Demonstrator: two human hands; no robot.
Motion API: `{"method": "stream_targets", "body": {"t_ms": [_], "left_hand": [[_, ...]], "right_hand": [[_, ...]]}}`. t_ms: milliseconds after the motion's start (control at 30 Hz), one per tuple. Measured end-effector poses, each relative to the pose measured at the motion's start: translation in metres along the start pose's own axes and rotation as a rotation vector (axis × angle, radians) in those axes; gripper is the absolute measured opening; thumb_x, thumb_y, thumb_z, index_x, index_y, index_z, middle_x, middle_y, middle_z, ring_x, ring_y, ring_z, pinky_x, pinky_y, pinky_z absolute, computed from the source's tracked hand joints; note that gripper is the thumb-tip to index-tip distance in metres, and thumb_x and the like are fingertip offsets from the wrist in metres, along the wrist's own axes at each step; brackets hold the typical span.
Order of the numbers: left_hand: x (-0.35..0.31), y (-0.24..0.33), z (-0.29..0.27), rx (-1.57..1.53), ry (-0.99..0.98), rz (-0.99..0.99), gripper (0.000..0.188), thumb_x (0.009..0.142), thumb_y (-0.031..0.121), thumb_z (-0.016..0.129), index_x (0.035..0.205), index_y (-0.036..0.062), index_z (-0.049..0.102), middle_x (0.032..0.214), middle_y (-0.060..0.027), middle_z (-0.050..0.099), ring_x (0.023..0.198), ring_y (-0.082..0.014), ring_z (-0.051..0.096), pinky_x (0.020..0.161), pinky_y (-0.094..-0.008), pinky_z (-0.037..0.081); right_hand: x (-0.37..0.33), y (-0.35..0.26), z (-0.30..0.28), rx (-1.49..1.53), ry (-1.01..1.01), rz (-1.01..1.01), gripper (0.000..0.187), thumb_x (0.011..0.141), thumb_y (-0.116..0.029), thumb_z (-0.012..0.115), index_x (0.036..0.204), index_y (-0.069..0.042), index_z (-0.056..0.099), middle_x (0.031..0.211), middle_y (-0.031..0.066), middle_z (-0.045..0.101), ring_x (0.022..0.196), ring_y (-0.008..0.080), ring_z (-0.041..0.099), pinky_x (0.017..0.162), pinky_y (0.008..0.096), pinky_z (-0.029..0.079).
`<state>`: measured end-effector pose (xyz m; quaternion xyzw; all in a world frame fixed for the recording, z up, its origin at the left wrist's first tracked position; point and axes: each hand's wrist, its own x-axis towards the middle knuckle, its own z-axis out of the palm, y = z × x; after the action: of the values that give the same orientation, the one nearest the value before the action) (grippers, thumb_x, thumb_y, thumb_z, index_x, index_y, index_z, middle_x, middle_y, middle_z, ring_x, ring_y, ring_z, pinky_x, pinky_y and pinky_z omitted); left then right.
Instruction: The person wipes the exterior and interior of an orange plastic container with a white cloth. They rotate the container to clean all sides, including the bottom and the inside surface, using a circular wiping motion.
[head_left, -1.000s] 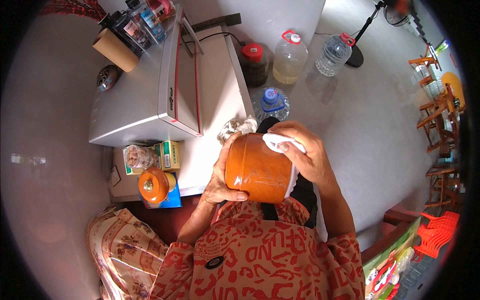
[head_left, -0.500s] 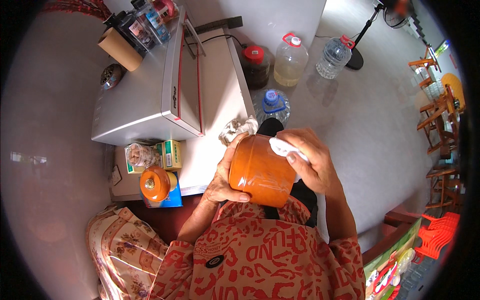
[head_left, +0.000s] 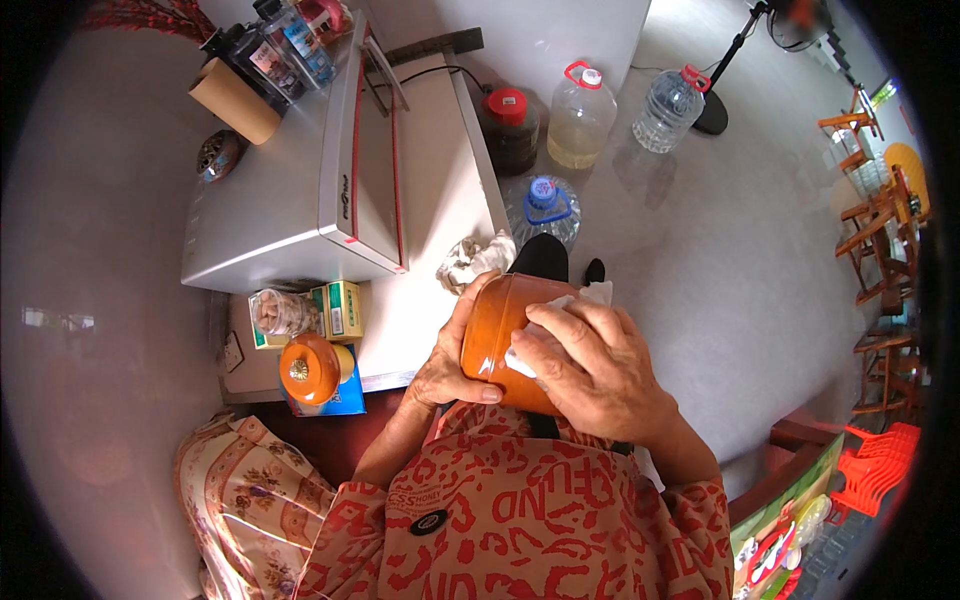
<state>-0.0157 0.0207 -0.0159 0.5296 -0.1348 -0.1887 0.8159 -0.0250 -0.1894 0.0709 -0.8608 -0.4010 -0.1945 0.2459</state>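
Observation:
In front of my body, a glossy orange-brown canister lies tilted on its side. My left hand is wrapped around its left end, thumb along the near side. Under the fingers of my right hand a white tissue is pressed against the canister's side; parts of it stick out past the fingers. The canister's right end is hidden by that hand. A matching orange lid with a gold knob rests to the left, on a blue packet at the counter's edge.
A crumpled white cloth lies on the white counter, beside a silver appliance. A jar and small boxes stand near the lid. Several large bottles, one a blue-capped water bottle, stand on the floor ahead. Wooden stools are at right.
My right hand has moved left and down across the canister with the tissue, now covering more of its side. My left hand keeps its hold in nearly the same place.

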Motion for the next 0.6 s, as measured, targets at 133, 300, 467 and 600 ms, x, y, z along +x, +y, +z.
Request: {"method": "stream_targets", "body": {"t_ms": [133, 300, 467, 600], "left_hand": [[0.001, 0.003, 0.005, -0.034, 0.023, -0.043, 0.122, 0.044, 0.019, 0.085, 0.146, 0.0081, 0.020, 0.140, -0.0096, 0.040, 0.131, -0.0254, 0.036, 0.111, -0.0382, 0.025], [-0.003, -0.001, 0.006, 0.006, 0.039, -0.053, 0.125, 0.040, 0.021, 0.087, 0.146, 0.0091, 0.022, 0.139, -0.0098, 0.040, 0.132, -0.0268, 0.035, 0.111, -0.0398, 0.025], [-0.006, 0.002, 0.008, 0.119, 0.006, -0.074, 0.125, 0.040, 0.023, 0.087, 0.146, 0.0091, 0.022, 0.140, -0.0114, 0.038, 0.132, -0.0278, 0.034, 0.111, -0.0400, 0.024], [-0.004, 0.007, 0.005, 0.257, -0.066, -0.008, 0.125, 0.041, 0.023, 0.087, 0.146, 0.0100, 0.021, 0.139, -0.0116, 0.039, 0.131, -0.0284, 0.035, 0.111, -0.0396, 0.025]], "right_hand": [[0.016, 0.018, -0.002, 0.210, -0.040, 0.059, 0.036, 0.071, -0.007, 0.068, 0.105, -0.005, 0.060, 0.107, 0.0070, 0.055, 0.093, 0.0234, 0.051, 0.077, 0.0341, 0.046], [0.025, 0.041, 0.005, 0.492, -0.082, 0.135, 0.035, 0.077, -0.003, 0.063, 0.111, -0.008, 0.058, 0.104, 0.0081, 0.058, 0.092, 0.0261, 0.054, 0.081, 0.0365, 0.047], [0.023, 0.063, 0.021, 0.853, -0.174, 0.379, 0.025, 0.079, -0.001, 0.058, 0.104, -0.003, 0.059, 0.096, 0.0119, 0.060, 0.093, 0.0319, 0.057, 0.080, 0.0408, 0.046], [0.020, 0.046, 0.013, 0.533, -0.014, 0.175, 0.019, 0.079, -0.004, 0.062, 0.097, -0.003, 0.060, 0.095, 0.0118, 0.059, 0.089, 0.0280, 0.057, 0.074, 0.0377, 0.048]]}}
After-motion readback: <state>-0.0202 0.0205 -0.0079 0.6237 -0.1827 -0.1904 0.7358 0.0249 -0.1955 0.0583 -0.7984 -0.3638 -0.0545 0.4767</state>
